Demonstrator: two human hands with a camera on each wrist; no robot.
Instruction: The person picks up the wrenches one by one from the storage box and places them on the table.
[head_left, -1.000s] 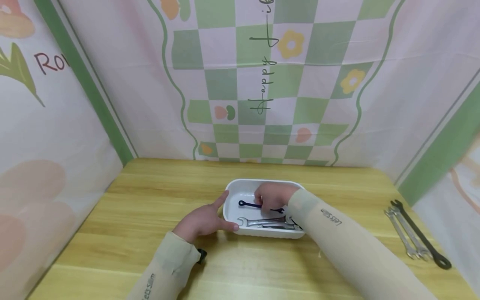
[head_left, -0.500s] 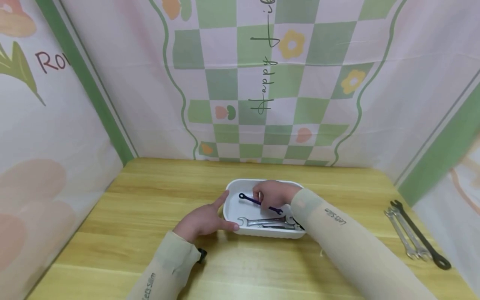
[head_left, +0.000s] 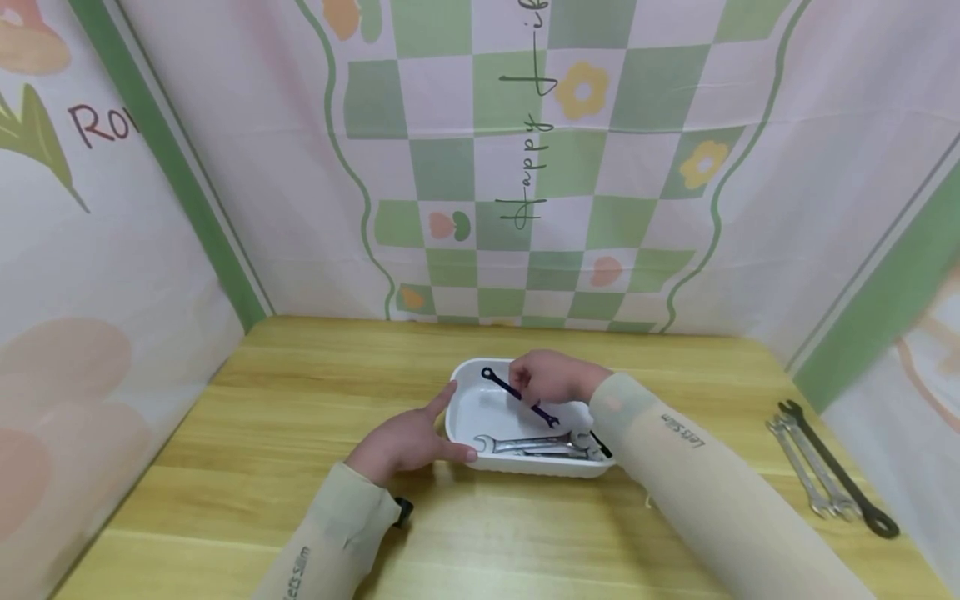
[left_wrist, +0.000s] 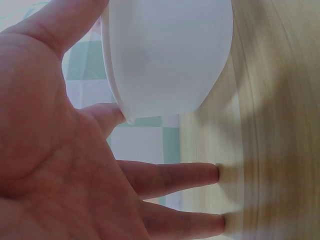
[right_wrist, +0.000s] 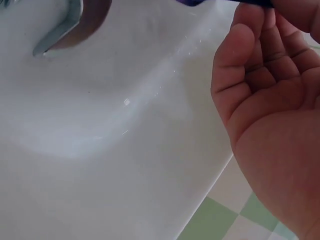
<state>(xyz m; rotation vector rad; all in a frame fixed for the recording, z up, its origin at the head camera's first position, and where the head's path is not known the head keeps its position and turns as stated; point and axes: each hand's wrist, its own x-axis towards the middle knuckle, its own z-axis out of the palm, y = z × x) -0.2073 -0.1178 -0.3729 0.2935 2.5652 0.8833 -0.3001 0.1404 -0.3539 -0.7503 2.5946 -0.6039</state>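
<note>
A dark blue combination wrench (head_left: 501, 384) slants across the inside of the white tray (head_left: 525, 470). My right hand (head_left: 553, 377) pinches its middle between thumb and fingers, also at the top edge of the right wrist view. Fingers spread, my left hand (head_left: 405, 439) touches the tray's left end, with its thumb at the front rim. In the left wrist view two straight fingers reach down to the table beside the tray wall (left_wrist: 170, 55). Silver wrenches (head_left: 525, 443) lie along the tray's front side, and a black tool (head_left: 601, 445) shows partly beside my right sleeve.
On the table's right side, a long black wrench (head_left: 840, 469) and two silver wrenches (head_left: 802, 467) lie side by side. The wooden table (head_left: 322, 367) meets a patterned cloth wall (head_left: 495, 267) at the back.
My right hand has moved slightly toward the back of the tray with the blue wrench, which has turned to a steeper slant. My left hand has stayed at the tray's end.
</note>
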